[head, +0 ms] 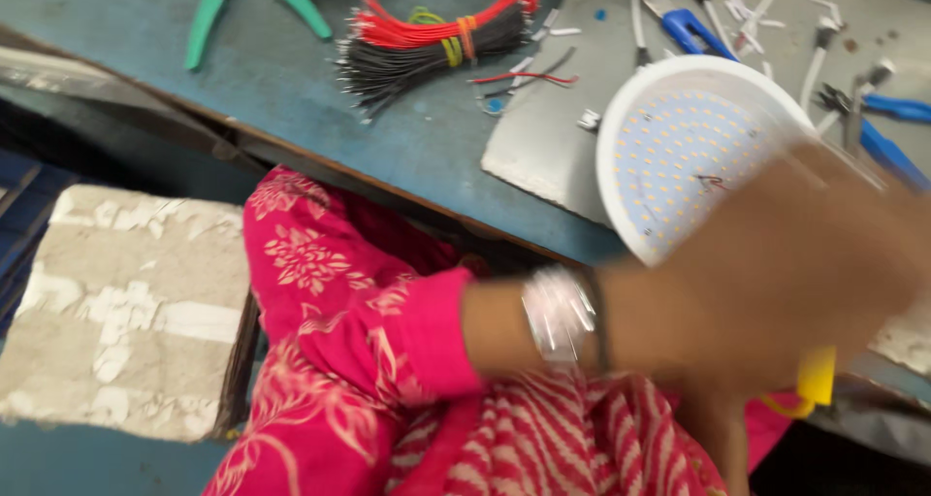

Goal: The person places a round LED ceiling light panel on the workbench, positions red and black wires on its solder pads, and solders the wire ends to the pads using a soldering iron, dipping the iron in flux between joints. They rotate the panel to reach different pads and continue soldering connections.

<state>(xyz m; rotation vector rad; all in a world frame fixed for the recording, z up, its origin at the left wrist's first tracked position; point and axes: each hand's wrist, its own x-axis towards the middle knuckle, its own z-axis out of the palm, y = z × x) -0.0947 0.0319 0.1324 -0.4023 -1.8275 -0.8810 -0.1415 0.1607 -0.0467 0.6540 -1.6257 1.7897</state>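
Observation:
My left hand is blurred by motion and grips the lower right rim of a round white lamp housing, whose face is a disc dotted with small yellow LEDs. The lamp is tilted toward me over the bench edge. That arm wears a pink sleeve and clear bangles. Below the hand a strip of forearm rises from my lap; its hand is hidden behind my left hand. A yellow object pokes out under the left hand; who holds it is unclear.
On the blue bench lie a bundle of red and black wires, green-handled pliers, blue-handled tools and white wire scraps on a grey plate. A worn whitish block sits at the left.

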